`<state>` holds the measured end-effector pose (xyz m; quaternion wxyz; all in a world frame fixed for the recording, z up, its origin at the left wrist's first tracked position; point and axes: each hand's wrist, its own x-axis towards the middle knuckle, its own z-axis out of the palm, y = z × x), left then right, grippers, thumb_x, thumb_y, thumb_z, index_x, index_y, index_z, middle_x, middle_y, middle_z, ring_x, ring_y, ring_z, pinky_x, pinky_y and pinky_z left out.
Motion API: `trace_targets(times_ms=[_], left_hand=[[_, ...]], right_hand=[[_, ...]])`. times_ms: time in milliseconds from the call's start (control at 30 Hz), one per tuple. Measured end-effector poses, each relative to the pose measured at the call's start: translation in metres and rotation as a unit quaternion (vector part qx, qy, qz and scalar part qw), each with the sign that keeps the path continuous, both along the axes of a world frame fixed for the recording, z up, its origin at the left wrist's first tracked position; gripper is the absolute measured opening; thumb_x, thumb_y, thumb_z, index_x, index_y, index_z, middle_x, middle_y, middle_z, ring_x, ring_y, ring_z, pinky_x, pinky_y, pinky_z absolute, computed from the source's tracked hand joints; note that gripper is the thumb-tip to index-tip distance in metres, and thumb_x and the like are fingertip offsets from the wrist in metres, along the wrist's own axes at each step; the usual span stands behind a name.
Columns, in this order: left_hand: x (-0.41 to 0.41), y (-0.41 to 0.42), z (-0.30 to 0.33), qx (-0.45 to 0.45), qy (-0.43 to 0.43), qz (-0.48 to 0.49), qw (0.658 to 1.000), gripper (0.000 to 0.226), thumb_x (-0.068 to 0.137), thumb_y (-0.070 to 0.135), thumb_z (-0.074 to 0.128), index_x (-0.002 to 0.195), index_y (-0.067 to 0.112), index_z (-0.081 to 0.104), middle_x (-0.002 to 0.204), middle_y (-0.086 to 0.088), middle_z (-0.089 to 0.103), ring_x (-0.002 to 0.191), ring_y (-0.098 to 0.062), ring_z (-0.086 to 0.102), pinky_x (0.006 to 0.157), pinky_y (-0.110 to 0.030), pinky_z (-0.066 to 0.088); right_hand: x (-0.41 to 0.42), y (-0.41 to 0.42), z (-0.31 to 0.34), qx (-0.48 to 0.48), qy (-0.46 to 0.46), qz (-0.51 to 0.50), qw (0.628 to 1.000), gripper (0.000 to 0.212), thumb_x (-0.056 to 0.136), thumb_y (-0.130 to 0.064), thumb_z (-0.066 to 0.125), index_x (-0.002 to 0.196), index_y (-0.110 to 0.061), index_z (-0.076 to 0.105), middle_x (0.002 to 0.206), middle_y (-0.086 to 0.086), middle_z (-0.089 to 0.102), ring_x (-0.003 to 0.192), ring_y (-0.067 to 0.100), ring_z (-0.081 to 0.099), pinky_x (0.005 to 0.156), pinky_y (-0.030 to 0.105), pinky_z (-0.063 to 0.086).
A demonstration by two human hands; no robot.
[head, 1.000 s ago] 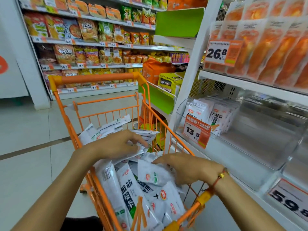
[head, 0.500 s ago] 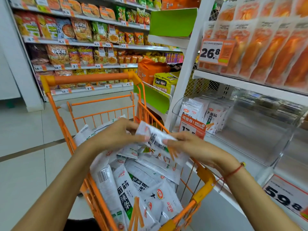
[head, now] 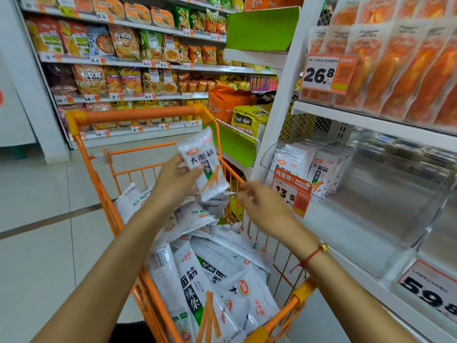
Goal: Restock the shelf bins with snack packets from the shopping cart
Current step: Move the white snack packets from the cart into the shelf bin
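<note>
Lifted since half a second ago, one snack packet (head: pixel 203 164) now sits above the shopping cart (head: pixel 138 115) — gripped by the left hand (head: pixel 176 178) alone; the right hand (head: pixel 265 206) hovers loose-fingered, holding nothing, near the shelf bin (head: pixel 395 219).

- Two bare forearms are seen reaching in from the lower edge of the view; no sleeves are shown on either.
- The left hand (head: pixel 176 181) is left uncovered, with no glove, ring or band to be seen on it.
- The right hand (head: pixel 265 207) is likewise ungloved, and its fingertips are blurred.
- A thin red string bracelet (head: pixel 306 260) is worn around the right wrist, with a loose end of the cord hanging below it.
- A small gold-coloured bead (head: pixel 324 247) is threaded on the bracelet at the outer side of the wrist.
- A dark patch of clothing is glimpsed at the bottom edge, between the arms; its kind cannot be told.
</note>
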<state>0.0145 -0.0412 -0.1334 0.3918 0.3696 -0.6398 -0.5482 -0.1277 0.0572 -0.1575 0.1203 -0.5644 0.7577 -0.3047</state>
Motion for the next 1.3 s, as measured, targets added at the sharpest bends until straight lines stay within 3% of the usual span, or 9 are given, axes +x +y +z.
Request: trace_targets(times_ms=[100,167,367,567,733,900,1000,1100,1300], left_hand=[[0.009,-0.011,0.001,-0.016,0.020,0.045,0.999,0.026,0.099,0.025,0.048,0.124,0.021,0.055,0.111,0.000,0.064,0.099,-0.015,0.064,0.078,-0.027,0.049],[0.011,-0.012,0.004,0.036,0.043,0.040,0.998,0.020,0.099,0.031,0.047,0.112,0.022,0.060,0.096,0.001,0.068,0.072,-0.006,0.068,0.066,-0.022,0.052],[0.010,-0.016,0.004,0.143,0.050,0.004,0.988,0.022,0.101,0.028,0.043,0.097,0.016,0.062,0.084,-0.007,0.066,0.071,-0.023,0.061,0.079,-0.040,0.052],[0.002,-0.012,0.003,0.031,-0.111,-0.074,0.991,0.024,0.097,0.010,0.048,0.118,0.011,0.058,0.103,-0.008,0.066,0.082,-0.023,0.063,0.085,-0.036,0.049],[-0.003,-0.002,-0.001,-0.053,-0.202,-0.198,0.958,0.028,0.098,0.011,0.049,0.124,0.011,0.060,0.128,-0.007,0.060,0.118,-0.024,0.056,0.105,-0.035,0.038],[-0.013,0.005,-0.013,0.020,-0.182,-0.216,0.959,0.025,0.102,0.022,0.040,0.093,0.023,0.063,0.099,-0.002,0.066,0.083,-0.010,0.064,0.080,-0.022,0.049],[-0.017,0.009,-0.013,0.087,-0.151,-0.225,0.959,0.029,0.099,0.036,0.043,0.099,0.017,0.065,0.093,-0.008,0.070,0.082,-0.023,0.065,0.083,-0.035,0.050],[-0.016,0.006,-0.014,0.064,-0.175,-0.242,0.952,0.034,0.092,0.044,0.056,0.116,0.022,0.063,0.118,-0.006,0.067,0.104,-0.023,0.064,0.101,-0.042,0.046],[0.001,-0.001,0.000,0.002,-0.132,-0.137,0.982,0.024,0.100,0.016,0.044,0.085,0.021,0.061,0.085,-0.004,0.067,0.076,-0.021,0.062,0.082,-0.034,0.049]], right_hand=[[0.010,0.002,-0.013,0.331,0.139,0.122,0.925,0.023,0.093,-0.021,0.054,0.110,-0.010,0.043,0.086,0.004,0.049,0.072,0.019,0.048,0.057,0.030,0.040],[0.015,0.003,-0.017,0.389,0.172,0.151,0.892,0.031,0.089,-0.016,0.058,0.114,-0.008,0.041,0.093,0.008,0.053,0.076,0.022,0.048,0.056,0.031,0.038],[0.014,0.009,-0.003,0.325,0.177,0.185,0.911,0.064,0.087,-0.008,0.059,0.146,-0.018,0.035,0.144,0.007,0.043,0.126,0.026,0.047,0.093,0.030,0.045],[-0.020,0.027,0.043,0.110,-0.075,0.117,0.984,0.015,0.087,-0.011,0.064,0.093,-0.025,0.069,0.094,0.006,0.073,0.077,0.011,0.067,0.064,0.021,0.050],[-0.032,0.029,0.043,-0.053,-0.271,0.085,0.957,0.016,0.084,-0.011,0.068,0.100,-0.008,0.073,0.087,0.005,0.075,0.077,0.015,0.072,0.062,0.017,0.053],[-0.036,0.009,0.023,-0.244,-0.189,-0.044,0.950,0.023,0.076,-0.016,0.078,0.097,-0.008,0.074,0.086,0.002,0.073,0.068,0.006,0.066,0.057,0.018,0.051],[-0.029,0.003,0.015,-0.289,-0.133,-0.040,0.947,0.019,0.077,-0.018,0.078,0.095,-0.013,0.074,0.089,-0.006,0.072,0.079,0.004,0.067,0.069,0.018,0.052],[-0.019,0.002,0.011,-0.312,-0.039,-0.020,0.949,0.017,0.080,-0.020,0.077,0.096,-0.016,0.075,0.088,-0.008,0.071,0.079,-0.005,0.062,0.070,0.008,0.046],[-0.007,-0.025,0.017,-0.357,0.074,-0.055,0.930,0.040,0.089,-0.033,0.063,0.127,-0.022,0.055,0.112,-0.006,0.059,0.100,0.009,0.050,0.079,0.024,0.041]])
